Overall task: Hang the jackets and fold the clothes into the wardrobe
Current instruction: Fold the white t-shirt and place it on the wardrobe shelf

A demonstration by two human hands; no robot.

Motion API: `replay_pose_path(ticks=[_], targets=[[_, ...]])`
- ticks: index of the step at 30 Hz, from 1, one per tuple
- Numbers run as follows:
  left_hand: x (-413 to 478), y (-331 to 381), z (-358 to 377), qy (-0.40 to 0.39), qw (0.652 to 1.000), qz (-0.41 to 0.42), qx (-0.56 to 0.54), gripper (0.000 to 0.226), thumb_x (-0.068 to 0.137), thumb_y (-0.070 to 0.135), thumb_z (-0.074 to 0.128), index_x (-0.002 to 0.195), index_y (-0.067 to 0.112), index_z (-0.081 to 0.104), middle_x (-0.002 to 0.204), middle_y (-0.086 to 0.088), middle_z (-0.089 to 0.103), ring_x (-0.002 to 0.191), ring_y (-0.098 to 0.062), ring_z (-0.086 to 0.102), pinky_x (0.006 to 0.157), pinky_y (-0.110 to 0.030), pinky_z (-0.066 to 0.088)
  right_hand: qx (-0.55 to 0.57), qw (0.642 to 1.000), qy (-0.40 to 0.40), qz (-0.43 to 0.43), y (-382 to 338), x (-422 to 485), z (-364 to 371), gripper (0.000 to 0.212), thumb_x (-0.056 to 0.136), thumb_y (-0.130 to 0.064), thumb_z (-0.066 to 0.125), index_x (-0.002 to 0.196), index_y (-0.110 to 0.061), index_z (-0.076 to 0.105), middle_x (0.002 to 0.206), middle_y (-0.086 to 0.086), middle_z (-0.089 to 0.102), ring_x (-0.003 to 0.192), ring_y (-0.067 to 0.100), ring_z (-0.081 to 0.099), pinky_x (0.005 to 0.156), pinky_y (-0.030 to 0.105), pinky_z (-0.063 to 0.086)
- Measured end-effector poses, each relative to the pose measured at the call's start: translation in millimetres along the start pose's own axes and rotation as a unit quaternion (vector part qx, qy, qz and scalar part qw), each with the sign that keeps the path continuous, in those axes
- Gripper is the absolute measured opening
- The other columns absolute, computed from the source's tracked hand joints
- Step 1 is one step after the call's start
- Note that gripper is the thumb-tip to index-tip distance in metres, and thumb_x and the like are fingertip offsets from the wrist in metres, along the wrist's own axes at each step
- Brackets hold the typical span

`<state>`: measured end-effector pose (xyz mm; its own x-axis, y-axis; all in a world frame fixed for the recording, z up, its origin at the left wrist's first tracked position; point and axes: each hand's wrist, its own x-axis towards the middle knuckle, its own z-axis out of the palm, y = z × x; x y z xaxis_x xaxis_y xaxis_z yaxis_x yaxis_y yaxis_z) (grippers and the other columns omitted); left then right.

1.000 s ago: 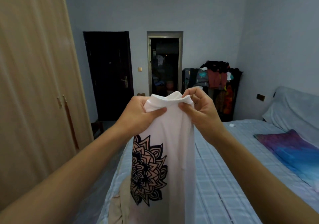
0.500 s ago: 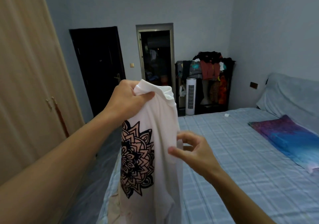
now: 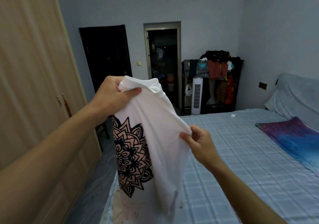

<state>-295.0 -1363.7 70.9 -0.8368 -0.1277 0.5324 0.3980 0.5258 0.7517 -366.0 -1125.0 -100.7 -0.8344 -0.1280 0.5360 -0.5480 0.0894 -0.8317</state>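
Head view: the bunched top edge of a white T-shirt is clamped in the left grip, thumb across the front and fingers curled behind, so that the garment is carried high and hangs freely in the air. Lower down, a fold at the shirt's right side is pinched between thumb and forefinger of the right grip and drawn outward. This is judged to be a way of finding an edge or seam and spreading the cloth flat for folding. The mandala print is turned toward the camera, which suggests the front is being kept in sight while the shirt is squared up. The shirt is thus held above the near left corner of the bed, its lower end dropping out of the frame there; whether it touches the bedding cannot be told. The checked bed is the nearest flat place and is likely to be used for the fold. The wardrobe stands just to the left with its doors closed, so it would have to be opened before anything is stowed. A clothes rack heaped with garments is seen at the far wall, well apart from the grips.
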Motion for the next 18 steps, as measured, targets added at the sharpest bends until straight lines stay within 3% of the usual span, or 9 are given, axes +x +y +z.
replay_pose_path(ticks=[4, 8, 11, 14, 18], targets=[[-1.5, -7.2, -18.9, 0.012, 0.998, -0.035, -0.041, 0.012, 0.084, 0.021, 0.075, 0.096, 0.018, 0.073, 0.093, -0.006, 0.075, 0.079, -0.015, 0.07, 0.075, -0.037, 0.057, 0.058, 0.998, -0.023, -0.014, -24.9, 8.8, -19.0, 0.013, 0.09, -0.01, 0.07, 0.09, -0.002, 0.058, 0.076, 0.001, 0.06, 0.066, 0.009, 0.055, 0.057, 0.028, 0.044], [-6.4, -3.3, -23.8, -0.046, 0.996, -0.054, -0.06, 0.022, 0.074, 0.024, 0.078, 0.094, 0.014, 0.073, 0.08, 0.001, 0.077, 0.07, -0.012, 0.071, 0.062, -0.025, 0.06, 0.071, 0.996, -0.051, 0.024, -32.8, 6.7, -27.2, 0.017, 0.088, -0.004, 0.069, 0.104, -0.006, 0.063, 0.092, 0.014, 0.068, 0.079, 0.025, 0.067, 0.07, 0.039, 0.055], [-11.5, -5.3, -19.8, -0.1, 0.993, -0.062, -0.005, 0.027, 0.074, 0.023, 0.081, 0.097, 0.011, 0.075, 0.084, -0.005, 0.077, 0.074, -0.018, 0.073, 0.065, -0.031, 0.061, 0.047, 0.99, -0.107, 0.079, -22.5, -5.0, -31.6, 0.011, 0.093, -0.009, 0.064, 0.1, -0.009, 0.073, 0.093, 0.018, 0.072, 0.086, 0.037, 0.069, 0.079, 0.049, 0.056], [-15.7, -16.9, -9.2, -0.094, 0.993, -0.06, 0.039, 0.016, 0.079, 0.021, 0.081, 0.093, 0.014, 0.076, 0.083, -0.005, 0.077, 0.074, -0.017, 0.073, 0.065, -0.032, 0.059, 0.043, 0.984, -0.125, 0.117, -11.2, -17.9, -35.2, 0.013, 0.096, -0.014, 0.061, 0.095, -0.012, 0.074, 0.09, 0.019, 0.071, 0.079, 0.028, 0.068, 0.074, 0.042, 0.055], [-18.0, -31.6, 1.1, -0.108, 0.992, -0.064, 0.031, 0.008, 0.086, 0.019, 0.075, 0.094, 0.019, 0.076, 0.089, -0.003, 0.076, 0.081, -0.016, 0.072, 0.069, -0.031, 0.053, 0.071, 0.98, -0.129, 0.133, 3.3, -34.1, -37.2, 0.023, 0.098, -0.031, 0.056, 0.108, -0.014, 0.067, 0.1, 0.017, 0.068, 0.085, 0.03, 0.065, 0.078, 0.042, 0.056]])
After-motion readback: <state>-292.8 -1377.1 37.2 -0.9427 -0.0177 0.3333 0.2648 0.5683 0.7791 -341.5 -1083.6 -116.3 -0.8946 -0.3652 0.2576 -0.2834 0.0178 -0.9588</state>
